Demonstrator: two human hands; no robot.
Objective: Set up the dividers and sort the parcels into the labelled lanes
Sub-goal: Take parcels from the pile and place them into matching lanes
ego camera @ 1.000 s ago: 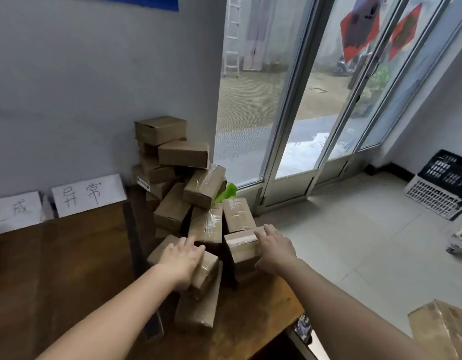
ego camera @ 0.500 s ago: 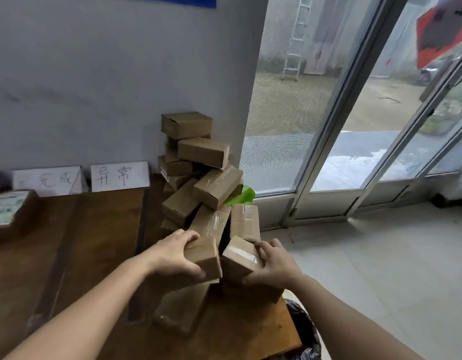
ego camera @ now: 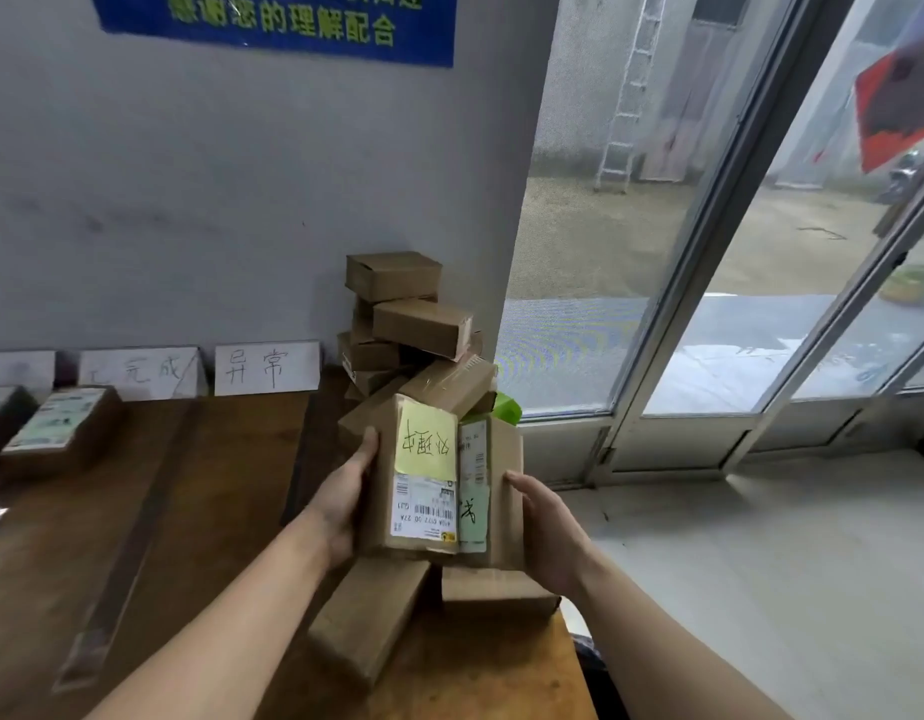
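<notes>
My left hand (ego camera: 345, 498) grips a cardboard parcel (ego camera: 381, 491) with a yellow note and a shipping label, turned up toward me. My right hand (ego camera: 545, 532) grips a second parcel (ego camera: 501, 491) with a green note, pressed against the first. Both are lifted above the wooden table (ego camera: 189, 511). Behind them a pile of brown parcels (ego camera: 407, 324) leans against the wall. Two more parcels (ego camera: 366, 615) lie flat under my hands. White lane labels (ego camera: 267, 367) stand along the wall. Dark divider strips (ego camera: 298, 459) run across the table.
Labelled parcels (ego camera: 59, 426) lie in the left lanes. A second divider strip (ego camera: 122, 558) runs down the left of the table. The table's right edge (ego camera: 574, 662) drops to a tiled floor (ego camera: 761, 563). Glass doors (ego camera: 709, 252) stand to the right, a blue sign (ego camera: 278, 23) above.
Both hands took a parcel each from the front of the pile, lifted them and turned their labelled faces up toward me. The view shifted left and closer.
</notes>
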